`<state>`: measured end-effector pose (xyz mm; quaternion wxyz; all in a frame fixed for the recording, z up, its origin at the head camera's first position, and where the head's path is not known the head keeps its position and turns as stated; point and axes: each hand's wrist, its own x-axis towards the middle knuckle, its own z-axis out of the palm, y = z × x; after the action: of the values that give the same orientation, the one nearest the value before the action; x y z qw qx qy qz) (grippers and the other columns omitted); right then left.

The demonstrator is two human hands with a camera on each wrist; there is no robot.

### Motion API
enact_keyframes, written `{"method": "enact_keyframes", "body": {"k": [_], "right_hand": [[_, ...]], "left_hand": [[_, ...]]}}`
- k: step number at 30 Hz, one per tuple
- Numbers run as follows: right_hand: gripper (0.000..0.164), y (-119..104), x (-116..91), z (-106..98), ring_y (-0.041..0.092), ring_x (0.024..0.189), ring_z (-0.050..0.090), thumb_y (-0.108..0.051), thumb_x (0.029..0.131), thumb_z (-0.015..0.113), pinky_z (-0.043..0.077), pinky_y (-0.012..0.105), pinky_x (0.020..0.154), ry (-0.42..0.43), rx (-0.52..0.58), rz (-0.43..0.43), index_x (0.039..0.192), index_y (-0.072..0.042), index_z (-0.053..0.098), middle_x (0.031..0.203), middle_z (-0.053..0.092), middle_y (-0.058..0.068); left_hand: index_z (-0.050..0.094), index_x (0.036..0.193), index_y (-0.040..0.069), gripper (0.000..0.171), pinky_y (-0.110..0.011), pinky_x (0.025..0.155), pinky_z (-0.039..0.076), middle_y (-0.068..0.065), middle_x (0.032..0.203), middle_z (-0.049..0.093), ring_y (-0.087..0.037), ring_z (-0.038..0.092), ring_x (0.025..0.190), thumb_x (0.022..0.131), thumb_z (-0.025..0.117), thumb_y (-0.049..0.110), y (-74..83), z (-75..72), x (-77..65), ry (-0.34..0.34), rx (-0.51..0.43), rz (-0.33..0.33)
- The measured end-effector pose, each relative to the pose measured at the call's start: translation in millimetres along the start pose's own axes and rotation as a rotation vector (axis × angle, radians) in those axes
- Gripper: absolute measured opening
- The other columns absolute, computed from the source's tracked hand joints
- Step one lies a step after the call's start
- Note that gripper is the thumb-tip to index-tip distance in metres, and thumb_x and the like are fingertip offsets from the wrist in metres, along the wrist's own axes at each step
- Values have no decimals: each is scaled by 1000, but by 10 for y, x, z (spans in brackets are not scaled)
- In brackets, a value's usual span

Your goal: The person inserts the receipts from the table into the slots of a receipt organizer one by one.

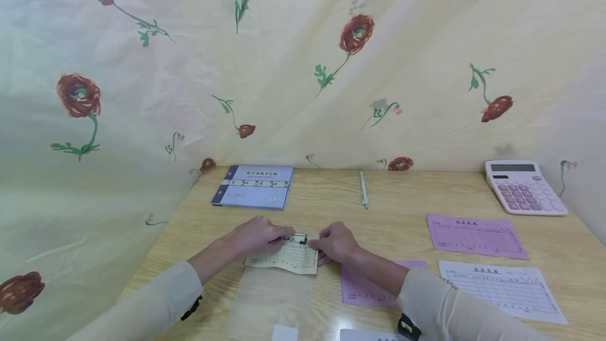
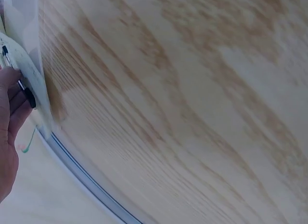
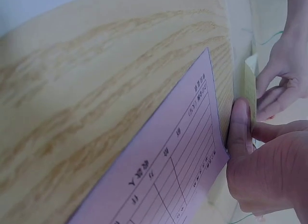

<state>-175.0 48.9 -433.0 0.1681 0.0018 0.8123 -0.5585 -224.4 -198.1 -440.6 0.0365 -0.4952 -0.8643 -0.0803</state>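
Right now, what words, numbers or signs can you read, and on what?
"银行存款日记账": on the pale-blue booklet; its smaller print is illegible.
Pink slips, white papers, pale-yellow paper: too small or blurred to read.
Calculator: key markings illegible.

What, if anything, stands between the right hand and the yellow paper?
Nothing visible stands between them: the right hand pinches the yellow paper at its right edge, and the left hand holds it beside the clip.
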Motion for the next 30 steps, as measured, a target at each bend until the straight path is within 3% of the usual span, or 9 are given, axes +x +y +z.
{"method": "enact_keyframes", "body": {"k": [4,7,12,21,30], "right_hand": [[22,7,7,14,26,60,75,-1,98,74,62,32,57,2,2,-15,79,4,65,73,74,12],[26,11,10,19,25,60,74,0,98,73,62,32,57,2,6,-22,75,3,63,72,74,12],[30,8,-1,17,25,59,74,0,98,73,62,32,57,2,11,-31,71,1,59,72,74,13],[25,10,-9,21,24,60,74,-1,99,72,62,32,57,9,-7,-22,76,4,64,73,74,12],[27,15,-10,27,24,61,75,-1,99,72,62,32,57,17,-9,-28,74,3,63,73,74,12]], "left_hand": [[75,125,11,25,-8,43,24,2,66,67,7,24,45,100,74,9,17,0,8,9,92,27],[73,123,12,22,-9,42,21,7,58,56,6,24,45,101,73,11,22,11,12,12,155,43],[73,122,11,23,-9,43,18,7,58,55,5,23,46,100,74,10,26,21,19,29,197,65],[72,124,12,24,-9,43,17,10,55,47,5,21,46,100,74,11,40,1,24,14,179,53],[73,124,11,24,-9,42,20,5,61,60,5,25,45,100,73,10,56,-14,29,2,158,40]]}}
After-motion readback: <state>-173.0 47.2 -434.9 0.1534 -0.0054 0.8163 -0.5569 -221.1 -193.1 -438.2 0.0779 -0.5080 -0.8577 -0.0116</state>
